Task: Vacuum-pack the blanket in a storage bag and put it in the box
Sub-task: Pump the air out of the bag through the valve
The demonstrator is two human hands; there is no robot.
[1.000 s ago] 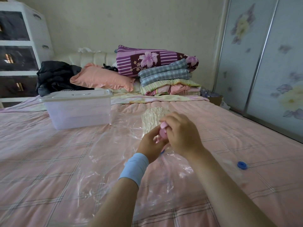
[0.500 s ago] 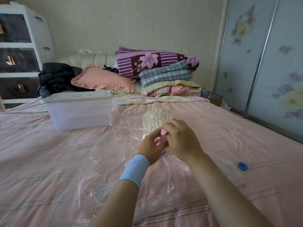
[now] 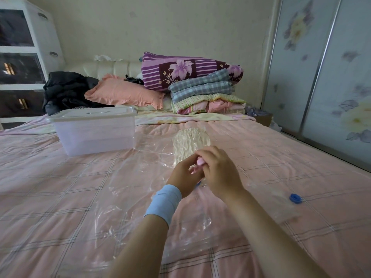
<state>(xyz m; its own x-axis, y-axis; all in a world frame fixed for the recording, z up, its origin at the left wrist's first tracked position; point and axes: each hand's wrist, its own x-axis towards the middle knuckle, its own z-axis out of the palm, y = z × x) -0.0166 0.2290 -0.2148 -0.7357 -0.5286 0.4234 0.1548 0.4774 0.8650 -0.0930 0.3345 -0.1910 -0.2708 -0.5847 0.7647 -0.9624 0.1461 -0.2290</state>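
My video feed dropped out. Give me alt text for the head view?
Both hands, left hand and right hand, pinch a small pink object above a clear storage bag spread on a pink bed; a lidded clear box sits behind.

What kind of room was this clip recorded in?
Most likely a home bedroom. The person works on a bed with a pink checked sheet; a peach pillow and folded bedding lie by the headboard, with sliding floral wardrobe doors alongside.

Soft, dim daylight, faint glare on the storage bag (image 3: 128, 197), wide-angle bending at the edges.
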